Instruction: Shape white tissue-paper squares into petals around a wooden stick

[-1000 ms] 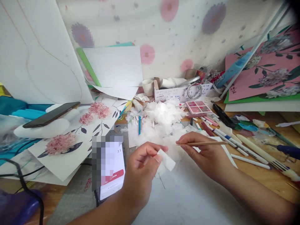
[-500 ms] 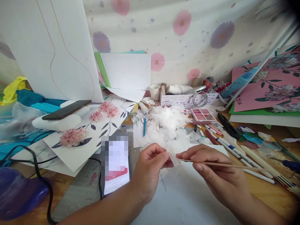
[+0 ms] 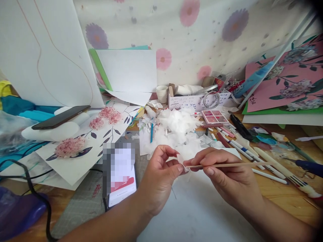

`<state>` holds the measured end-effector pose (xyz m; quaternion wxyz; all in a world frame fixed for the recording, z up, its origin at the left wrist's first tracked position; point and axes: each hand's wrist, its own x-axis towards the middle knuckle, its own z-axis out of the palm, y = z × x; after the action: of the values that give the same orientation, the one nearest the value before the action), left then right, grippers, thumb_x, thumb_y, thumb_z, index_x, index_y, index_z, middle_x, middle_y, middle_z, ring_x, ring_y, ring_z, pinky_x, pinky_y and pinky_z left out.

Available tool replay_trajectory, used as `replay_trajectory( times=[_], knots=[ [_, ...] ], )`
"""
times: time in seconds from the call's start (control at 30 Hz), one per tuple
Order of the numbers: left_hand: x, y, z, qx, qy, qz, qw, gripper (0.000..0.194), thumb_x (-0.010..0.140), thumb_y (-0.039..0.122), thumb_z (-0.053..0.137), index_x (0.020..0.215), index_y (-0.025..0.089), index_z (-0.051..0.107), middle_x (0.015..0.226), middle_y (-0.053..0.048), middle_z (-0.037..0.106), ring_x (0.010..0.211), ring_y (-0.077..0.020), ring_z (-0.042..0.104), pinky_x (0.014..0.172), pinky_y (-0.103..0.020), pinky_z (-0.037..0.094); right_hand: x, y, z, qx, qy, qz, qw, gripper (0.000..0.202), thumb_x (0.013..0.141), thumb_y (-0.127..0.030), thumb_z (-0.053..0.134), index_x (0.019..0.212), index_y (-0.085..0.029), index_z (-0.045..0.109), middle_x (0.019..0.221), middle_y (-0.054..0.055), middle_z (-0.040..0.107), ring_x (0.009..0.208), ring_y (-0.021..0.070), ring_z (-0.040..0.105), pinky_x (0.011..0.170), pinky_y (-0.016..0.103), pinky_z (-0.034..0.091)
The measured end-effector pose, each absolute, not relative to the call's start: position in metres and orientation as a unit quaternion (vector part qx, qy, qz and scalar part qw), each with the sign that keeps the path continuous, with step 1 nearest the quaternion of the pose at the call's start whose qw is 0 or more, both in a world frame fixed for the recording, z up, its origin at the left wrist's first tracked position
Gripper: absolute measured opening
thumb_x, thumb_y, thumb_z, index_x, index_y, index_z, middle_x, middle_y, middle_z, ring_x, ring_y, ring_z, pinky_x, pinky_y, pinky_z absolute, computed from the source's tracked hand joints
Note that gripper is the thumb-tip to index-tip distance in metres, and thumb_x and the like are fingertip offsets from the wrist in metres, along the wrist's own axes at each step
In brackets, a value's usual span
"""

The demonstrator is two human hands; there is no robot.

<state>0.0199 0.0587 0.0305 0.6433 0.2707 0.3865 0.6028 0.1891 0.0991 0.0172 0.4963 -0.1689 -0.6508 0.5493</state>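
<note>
My left hand (image 3: 164, 176) pinches a small piece of thin white tissue paper (image 3: 180, 159) between thumb and fingers. From the right, my right hand (image 3: 225, 173) grips a thin wooden stick (image 3: 239, 164), whose left tip meets the lower edge of the paper. Both hands hover close together above a white sheet (image 3: 186, 208). Just beyond them lies a heap of crumpled white tissue pieces (image 3: 179, 122). The far end of the stick points right, over several pens.
A lit phone (image 3: 122, 191) lies left of my hands on a grey cutting mat (image 3: 75, 208). Pens (image 3: 267, 173), a pink palette (image 3: 214, 117) and paper cups (image 3: 162, 94) stand or lie beyond. A dark phone (image 3: 60, 117) rests on a white stand; a black cable (image 3: 29, 181) runs at left.
The view has shifted a little to the right and down. The paper now sits smaller and more folded between my left fingers, with the stick's tip against it.
</note>
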Motion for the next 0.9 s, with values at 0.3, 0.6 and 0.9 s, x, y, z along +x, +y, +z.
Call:
replay_trajectory(
  times=[0.3,0.6,0.9],
  knots=[
    [0.018,0.057,0.025,0.273,0.35,0.581,0.682,0.023,0.073,0.014,0.076,0.095,0.02,0.069,0.085,0.0,0.064,0.08,-0.0116,0.06,0.076,-0.026,0.049,0.191,0.098,0.022,-0.164,-0.66,0.533,0.504,0.024,0.091,-0.014,0.058,0.104,-0.033,0.067,0.098,0.003,0.068,0.096,0.0188,0.065,0.085,0.038,0.057],
    [0.016,0.058,0.027,0.272,0.381,0.576,0.67,0.008,0.076,0.02,0.076,0.078,0.018,0.068,0.068,0.004,0.059,0.066,-0.0086,0.06,0.072,-0.024,0.049,0.194,0.099,0.023,-0.194,-0.658,0.507,0.521,0.022,0.09,-0.015,0.059,0.102,-0.033,0.067,0.098,0.003,0.068,0.098,0.0236,0.067,0.089,0.045,0.056],
    [0.017,0.058,0.026,0.286,0.413,0.589,0.632,0.011,0.08,0.021,0.07,0.076,0.019,0.06,0.077,0.004,0.058,0.074,-0.0127,0.061,0.08,-0.032,0.048,0.19,0.093,0.03,-0.231,-0.707,0.415,0.524,0.021,0.088,-0.014,0.061,0.099,-0.031,0.069,0.092,0.004,0.07,0.086,0.0195,0.068,0.07,0.032,0.061]
  ],
)
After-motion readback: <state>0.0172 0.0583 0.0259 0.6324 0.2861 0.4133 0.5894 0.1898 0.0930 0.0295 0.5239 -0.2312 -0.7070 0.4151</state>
